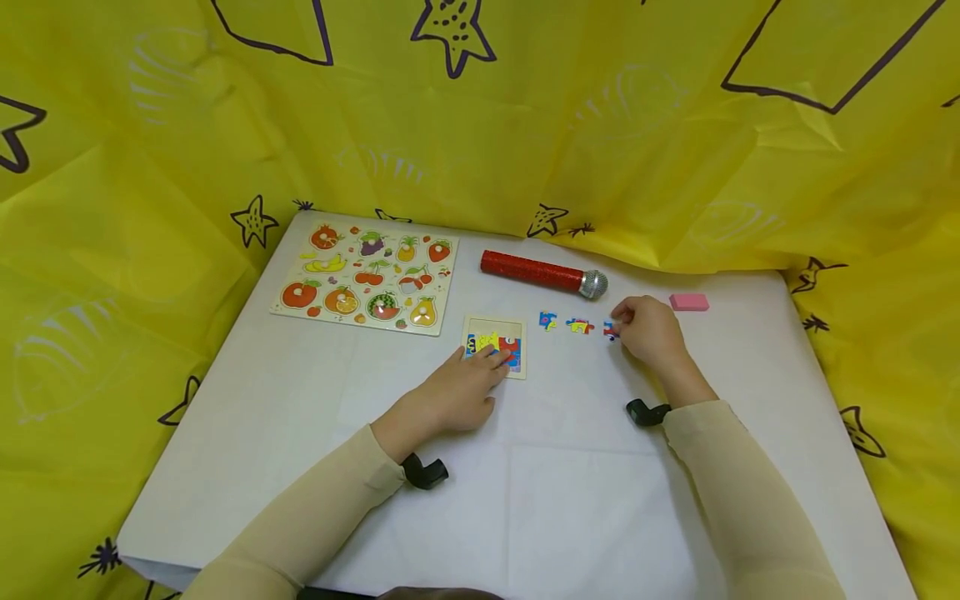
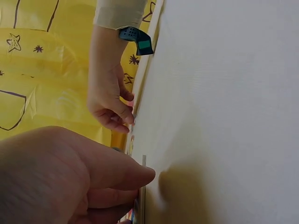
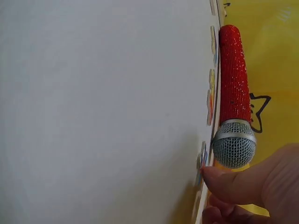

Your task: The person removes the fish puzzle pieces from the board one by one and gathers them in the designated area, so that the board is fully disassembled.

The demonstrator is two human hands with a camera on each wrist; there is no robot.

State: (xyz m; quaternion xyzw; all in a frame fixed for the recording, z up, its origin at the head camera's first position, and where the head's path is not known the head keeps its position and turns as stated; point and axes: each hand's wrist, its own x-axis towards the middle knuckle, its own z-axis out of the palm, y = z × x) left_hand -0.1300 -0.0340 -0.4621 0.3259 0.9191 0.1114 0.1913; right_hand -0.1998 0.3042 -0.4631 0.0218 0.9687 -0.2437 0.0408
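A small square wooden puzzle tray [image 1: 495, 327] lies mid-table, its lower part filled with blue, yellow and red pieces. My left hand [image 1: 462, 390] rests on it, fingers spread out over the fitted pieces and covering some of them. To the right of the tray, loose jigsaw pieces lie in a row: a blue and yellow piece [image 1: 547, 320], a yellow and red piece [image 1: 580, 326], and a blue and red piece [image 1: 609, 331] at the right end. My right hand [image 1: 651, 332] pinches that last piece between thumb and fingers, low at the tabletop in the right wrist view.
Behind the row lies a red glittery toy microphone [image 1: 536, 272] with a silver head. A pink block [image 1: 688, 302] sits right of my right hand. The fruit peg puzzle board [image 1: 358, 321] lies at the back left. A yellow patterned cloth [image 1: 480, 150] hangs around the white table [image 1: 570, 500].
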